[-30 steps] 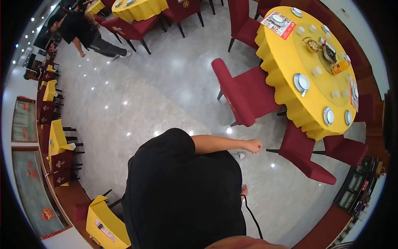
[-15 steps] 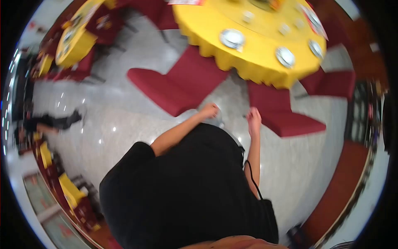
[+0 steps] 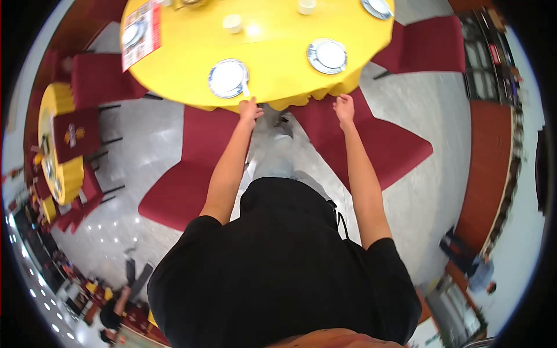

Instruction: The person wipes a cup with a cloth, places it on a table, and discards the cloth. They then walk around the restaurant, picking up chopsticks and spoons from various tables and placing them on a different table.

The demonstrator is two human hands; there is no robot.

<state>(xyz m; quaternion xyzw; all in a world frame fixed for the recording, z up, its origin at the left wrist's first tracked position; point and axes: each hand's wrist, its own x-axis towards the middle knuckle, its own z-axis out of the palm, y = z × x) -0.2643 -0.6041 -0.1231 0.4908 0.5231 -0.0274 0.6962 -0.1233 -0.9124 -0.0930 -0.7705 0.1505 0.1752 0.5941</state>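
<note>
Left grip (image 3: 250, 109) near blue-rimmed white plate (image 3: 228, 78)

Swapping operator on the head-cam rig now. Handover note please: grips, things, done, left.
Left grip: at the edge of the yellow table, beside the spoon on the near plate; open or shut unclear, nothing visibly held.
Right grip: open, empty, over the top of the right chair, near the table edge.
The left chair also stands angled out; the person is between the two.
Done: plates laid. Left: second plate and cup untouched.
</note>
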